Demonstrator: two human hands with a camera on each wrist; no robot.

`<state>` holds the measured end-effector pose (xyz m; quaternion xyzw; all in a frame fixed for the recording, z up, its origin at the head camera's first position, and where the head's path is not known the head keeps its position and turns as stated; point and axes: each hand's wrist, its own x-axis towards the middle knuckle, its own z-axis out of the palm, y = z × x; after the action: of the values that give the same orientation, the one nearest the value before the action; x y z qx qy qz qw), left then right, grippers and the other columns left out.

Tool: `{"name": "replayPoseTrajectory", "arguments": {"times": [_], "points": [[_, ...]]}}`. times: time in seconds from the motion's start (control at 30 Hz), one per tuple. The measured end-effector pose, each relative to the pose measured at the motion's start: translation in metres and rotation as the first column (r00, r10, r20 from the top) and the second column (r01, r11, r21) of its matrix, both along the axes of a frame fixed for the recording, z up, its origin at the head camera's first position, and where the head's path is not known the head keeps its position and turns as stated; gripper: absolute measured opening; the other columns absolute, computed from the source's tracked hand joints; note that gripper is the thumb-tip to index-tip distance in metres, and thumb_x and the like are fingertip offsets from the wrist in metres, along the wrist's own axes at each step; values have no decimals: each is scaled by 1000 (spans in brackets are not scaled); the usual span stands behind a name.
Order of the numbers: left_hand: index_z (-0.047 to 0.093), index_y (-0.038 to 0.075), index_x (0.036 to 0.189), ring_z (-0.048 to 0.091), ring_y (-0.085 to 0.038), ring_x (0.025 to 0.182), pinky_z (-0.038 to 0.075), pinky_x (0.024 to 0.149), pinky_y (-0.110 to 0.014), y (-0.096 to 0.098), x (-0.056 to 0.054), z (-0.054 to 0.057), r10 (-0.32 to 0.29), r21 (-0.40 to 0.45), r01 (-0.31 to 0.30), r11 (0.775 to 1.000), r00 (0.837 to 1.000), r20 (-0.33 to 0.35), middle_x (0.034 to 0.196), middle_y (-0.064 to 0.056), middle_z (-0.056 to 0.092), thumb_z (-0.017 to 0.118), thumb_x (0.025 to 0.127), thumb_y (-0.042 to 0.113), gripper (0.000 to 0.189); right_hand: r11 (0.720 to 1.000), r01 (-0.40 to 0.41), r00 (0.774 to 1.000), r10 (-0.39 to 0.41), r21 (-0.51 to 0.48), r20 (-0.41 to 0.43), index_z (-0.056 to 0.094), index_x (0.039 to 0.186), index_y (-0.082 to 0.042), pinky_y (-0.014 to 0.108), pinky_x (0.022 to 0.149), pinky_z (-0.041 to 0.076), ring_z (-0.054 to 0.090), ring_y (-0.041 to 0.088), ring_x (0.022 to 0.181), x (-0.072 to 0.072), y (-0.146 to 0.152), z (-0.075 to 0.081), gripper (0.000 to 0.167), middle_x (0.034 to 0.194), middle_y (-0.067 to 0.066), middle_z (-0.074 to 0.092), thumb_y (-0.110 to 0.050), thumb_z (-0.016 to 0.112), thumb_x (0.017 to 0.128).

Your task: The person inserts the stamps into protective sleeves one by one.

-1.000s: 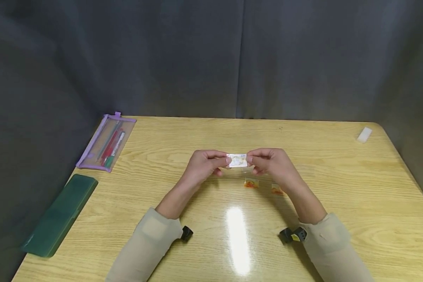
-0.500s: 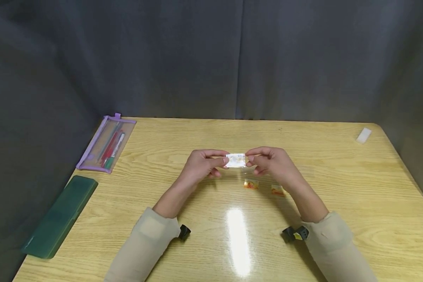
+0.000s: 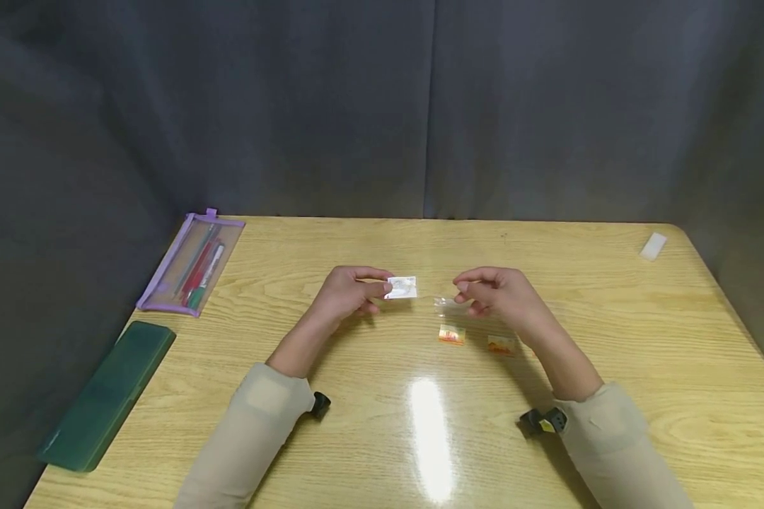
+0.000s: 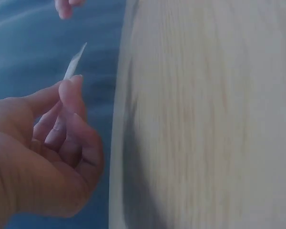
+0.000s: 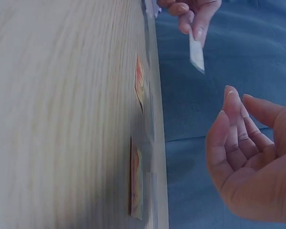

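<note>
While the left hand (image 3: 346,292) pinches the white packet (image 3: 404,287) by one end above the tabletop (image 3: 369,431), the right hand (image 3: 501,290) curls loosely, holding nothing, so this seems a one-handed holding step whose next move calls for a steady pinch.

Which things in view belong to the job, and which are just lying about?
Job, apparently: white packet, pinched in left hand; right hand, holding nothing; probably orange packets near it.
Lying about: pouch, green case, white block.
</note>
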<state>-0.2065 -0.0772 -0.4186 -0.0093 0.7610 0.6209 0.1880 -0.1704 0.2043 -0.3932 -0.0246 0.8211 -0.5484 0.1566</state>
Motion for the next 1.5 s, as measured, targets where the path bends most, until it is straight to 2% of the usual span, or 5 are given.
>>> {"name": "replayPoseTrajectory", "arguments": {"times": [0.27,0.67,1.07,1.37,1.5], "points": [[76,13,117,61,-13,51,42,52,-23,-8,-5,-7,2,-64,0,998,1000,31,94,-14,74,72,94,12,23,1000,-5,1000,5,10,4,64,130,0,39,85,59,68,27,86,1,3,-2,37,109,15,74,-26,57,105],[73,7,121,61,-9,49,49,49,-19,-14,-15,-15,-21,-152,29,988,998,55,89,-14,77,69,95,8,26,999,2,1000,-2,43,-6,66,129,-3,39,82,60,70,31,87,1,8,-12,37,110,20,73,-30,57,105],[75,11,108,65,-10,53,56,54,-23,-14,-21,-3,-44,-366,43,929,999,6,83,-6,78,75,93,16,16,999,-22,1000,23,42,-15,65,130,-2,37,83,59,70,26,87,3,11,-8,40,104,12,75,-33,57,105],[71,9,121,66,-11,55,59,57,-25,-19,-20,-1,-42,-344,43,938,999,12,89,-8,78,76,92,15,31,999,-15,1000,15,44,-10,65,129,-2,37,84,60,70,28,89,4,13,-9,43,107,15,74,-36,57,105],[72,13,122,69,-13,61,58,59,-26,-22,-18,1,-72,-397,66,915,997,1,90,-5,79,75,93,25,31,999,-9,1000,9,43,-1,65,129,-1,36,84,60,70,28,89,4,16,-11,45,108,16,74,-38,58,104]]}}
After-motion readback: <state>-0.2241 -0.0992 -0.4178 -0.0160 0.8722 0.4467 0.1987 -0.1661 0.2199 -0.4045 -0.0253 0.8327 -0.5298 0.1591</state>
